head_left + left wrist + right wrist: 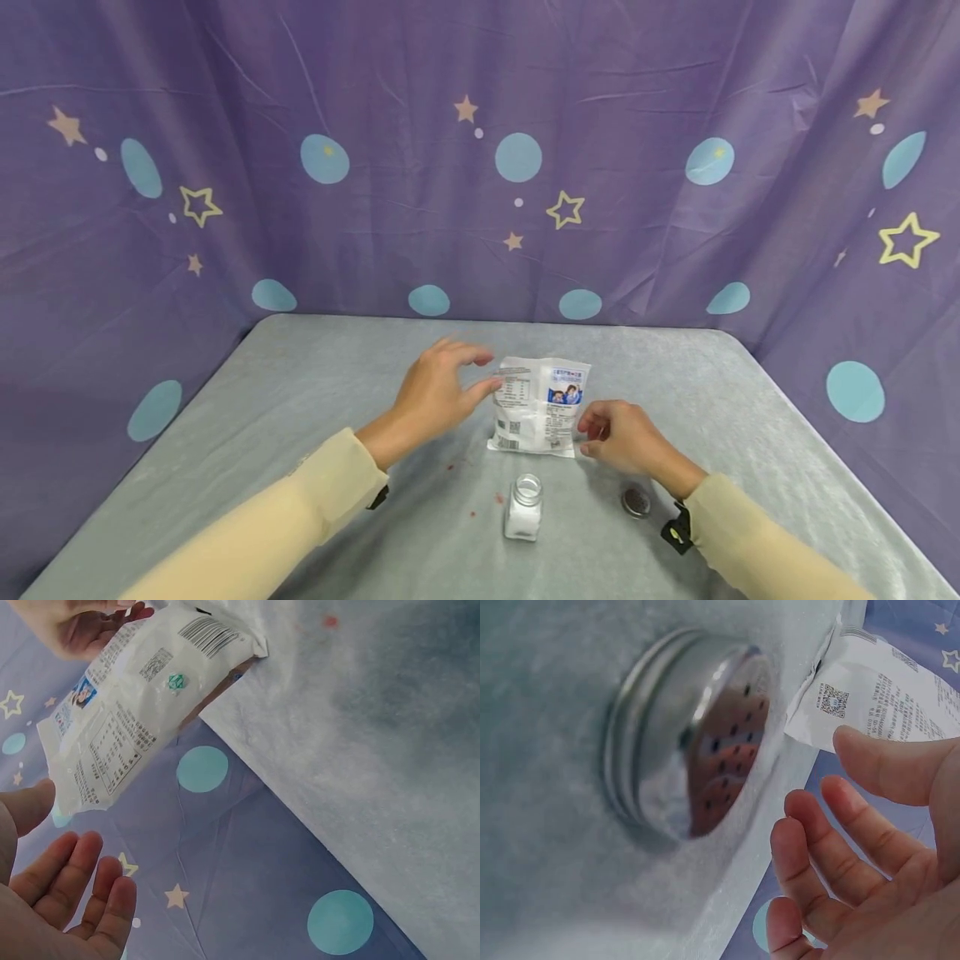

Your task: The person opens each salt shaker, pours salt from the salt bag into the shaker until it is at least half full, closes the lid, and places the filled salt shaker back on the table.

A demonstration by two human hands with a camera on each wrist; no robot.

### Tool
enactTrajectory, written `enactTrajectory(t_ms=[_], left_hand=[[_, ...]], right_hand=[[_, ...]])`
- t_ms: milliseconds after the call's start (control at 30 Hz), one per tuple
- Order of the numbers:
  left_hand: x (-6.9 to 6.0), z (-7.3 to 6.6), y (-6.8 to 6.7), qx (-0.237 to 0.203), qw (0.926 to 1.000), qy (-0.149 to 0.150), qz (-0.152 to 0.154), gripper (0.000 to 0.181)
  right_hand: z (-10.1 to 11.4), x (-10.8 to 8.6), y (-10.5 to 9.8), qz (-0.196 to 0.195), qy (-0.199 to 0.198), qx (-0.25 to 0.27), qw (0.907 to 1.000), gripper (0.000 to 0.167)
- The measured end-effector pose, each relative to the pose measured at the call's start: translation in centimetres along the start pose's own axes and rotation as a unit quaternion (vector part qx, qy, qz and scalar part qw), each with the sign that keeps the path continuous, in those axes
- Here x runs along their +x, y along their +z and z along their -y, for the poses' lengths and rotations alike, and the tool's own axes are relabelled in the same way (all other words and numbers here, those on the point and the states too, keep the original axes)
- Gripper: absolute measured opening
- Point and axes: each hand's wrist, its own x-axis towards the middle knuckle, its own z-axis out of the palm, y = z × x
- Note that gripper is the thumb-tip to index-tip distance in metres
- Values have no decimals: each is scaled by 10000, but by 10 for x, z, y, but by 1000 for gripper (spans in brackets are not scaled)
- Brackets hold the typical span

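A white plastic packet printed with text, barcodes and a small blue picture stands upright on the table. My left hand is at its upper left edge, thumb and fingers spread apart; whether the thumb touches it I cannot tell. At the lower right edge is my right hand, its fingers loosely bent and holding nothing. In the left wrist view the packet leans between both hands. Closer to me stands an uncapped glass jar with white contents. A metal shaker lid with small holes lies below my right wrist.
A pale grey cloth covers the table. Small red specks dot it left of the jar. Behind the table and along its sides hangs a purple curtain with stars and blue ovals.
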Motion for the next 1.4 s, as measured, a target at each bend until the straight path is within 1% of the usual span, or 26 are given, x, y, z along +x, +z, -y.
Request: enactTrajectory(t_ms=[67,167,333,533,700,933,1100,1300,1400], left_hand=[[-3,1,0,-55,10000,45,-49,34],[-7,1,0,-193,9998,77,-27,31],[-15,1,2,-412,9990,113,134,27],[-24,1,4,-596,9973,63,424,26],[-31,2,7,-739,9959,134,501,25],[-41,3,11,-878,9940,121,641,25],[-46,3,13,-891,9934,71,719,24],[-50,3,16,-937,9920,108,841,23],[-53,4,17,-996,9911,133,878,22]], right_hand=[[-1,-2,-2,-21,-52,16,10000,20],[-2,-5,-5,-108,-126,21,9999,19],[-3,-10,-8,-219,-250,39,9994,18],[-4,-16,-9,-234,-263,214,9992,18],[-7,-21,-11,-315,-336,302,9985,20],[-11,-29,-17,-277,-164,523,9981,25],[-15,-34,-19,-287,-188,578,9977,29],[-17,-39,-21,-236,-236,639,9974,30],[-18,-42,-22,-173,-154,724,9971,31]])
